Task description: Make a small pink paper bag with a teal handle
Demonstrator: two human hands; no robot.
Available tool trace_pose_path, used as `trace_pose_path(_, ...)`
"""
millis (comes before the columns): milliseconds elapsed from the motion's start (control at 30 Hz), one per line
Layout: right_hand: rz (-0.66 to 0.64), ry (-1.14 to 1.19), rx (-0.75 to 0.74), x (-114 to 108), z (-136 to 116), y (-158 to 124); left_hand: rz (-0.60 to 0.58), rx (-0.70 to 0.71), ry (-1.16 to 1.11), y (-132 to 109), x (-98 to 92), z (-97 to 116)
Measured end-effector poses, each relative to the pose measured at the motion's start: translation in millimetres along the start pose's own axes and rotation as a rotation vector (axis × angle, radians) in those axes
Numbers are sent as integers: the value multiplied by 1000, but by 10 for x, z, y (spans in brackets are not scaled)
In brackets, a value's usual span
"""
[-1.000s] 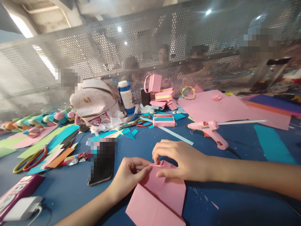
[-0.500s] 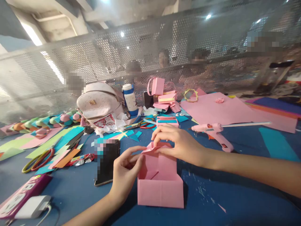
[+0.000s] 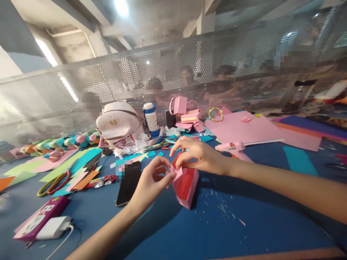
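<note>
A folded pink paper box [image 3: 189, 187] is tilted above the blue table, its inside reddish in shadow. My left hand [image 3: 157, 175] pinches a small pointed flap at its near left corner between thumb and fingers. Across the top of the box, my right hand [image 3: 199, 155] grips the paper beside that flap, with its fingers curled over the far edge. The box's far side is hidden behind my right hand. Just right of that hand lies a pink glue gun [image 3: 237, 148] with a glue stick in its back.
A phone [image 3: 128, 184] lies left of my left hand. Further left are scissors [image 3: 55, 184], a purple power strip [image 3: 43, 220] and a white charger [image 3: 54, 227]. Behind stand a backpack [image 3: 119, 121], a bottle [image 3: 151, 119] and pink paper boxes [image 3: 189, 117]. Pink sheets [image 3: 260, 126] lie at back right.
The pink box has turned and tipped from sitting upright on the table, and my hands now hold it by a corner flap. The whole view has shifted a little.
</note>
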State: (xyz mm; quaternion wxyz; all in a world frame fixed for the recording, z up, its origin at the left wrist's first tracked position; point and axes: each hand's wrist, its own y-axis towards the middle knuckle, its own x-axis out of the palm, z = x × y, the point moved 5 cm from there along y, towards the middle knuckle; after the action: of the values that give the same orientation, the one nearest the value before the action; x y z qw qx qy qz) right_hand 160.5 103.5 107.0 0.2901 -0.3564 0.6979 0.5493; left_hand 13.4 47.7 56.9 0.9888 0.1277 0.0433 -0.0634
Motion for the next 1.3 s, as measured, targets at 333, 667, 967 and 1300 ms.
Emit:
trace_pose_path(333,66,-9,279,43,-172,-183,56,-47,-30,-59,180,-38)
trace_pose_path(667,73,103,339,-60,-166,-265,54,14,-114,-124,226,6)
trace_pose_path(967,156,59,395,-15,-219,-315,68,5,-119,-112,303,-20)
trace_pose_path(1300,156,244,472,33,-146,-366,66,4,-58,-116,329,-65)
